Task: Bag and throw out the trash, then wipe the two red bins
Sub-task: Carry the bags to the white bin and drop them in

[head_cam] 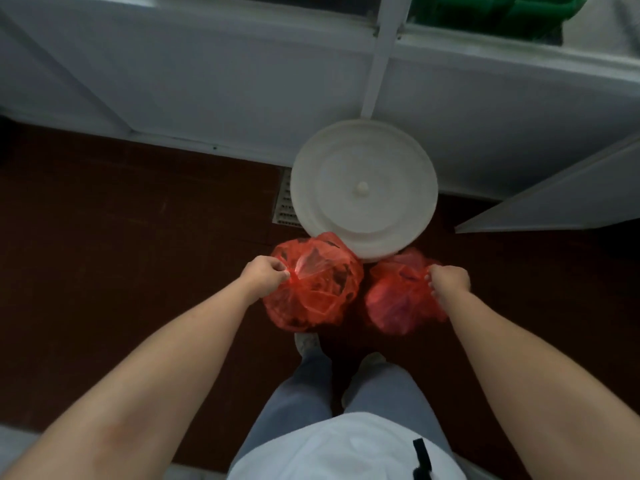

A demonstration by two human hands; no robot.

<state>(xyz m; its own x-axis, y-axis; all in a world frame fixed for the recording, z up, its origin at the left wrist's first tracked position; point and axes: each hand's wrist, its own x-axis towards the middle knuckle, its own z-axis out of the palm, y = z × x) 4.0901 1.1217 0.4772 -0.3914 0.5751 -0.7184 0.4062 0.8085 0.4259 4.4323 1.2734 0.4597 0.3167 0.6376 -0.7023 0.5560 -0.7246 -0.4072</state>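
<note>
Dark floor [138, 254], hands gripping two hanging red bags, necks up, left hand [265, 273], right hand [450, 282]

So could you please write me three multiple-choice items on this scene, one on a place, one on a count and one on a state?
1. Where is the white lid?
A. on the floor beyond the bags
B. behind the feet
C. in the left hand

2. How many red bags are held?
A. one
B. two
C. three

3. How do the hands stand?
A. open
B. flat on the lid
C. shut on bags

Key: 1 A, it lies past both bags; 2 B, left bag and right bag; 3 C, left hand and right hand each grip one.
</note>
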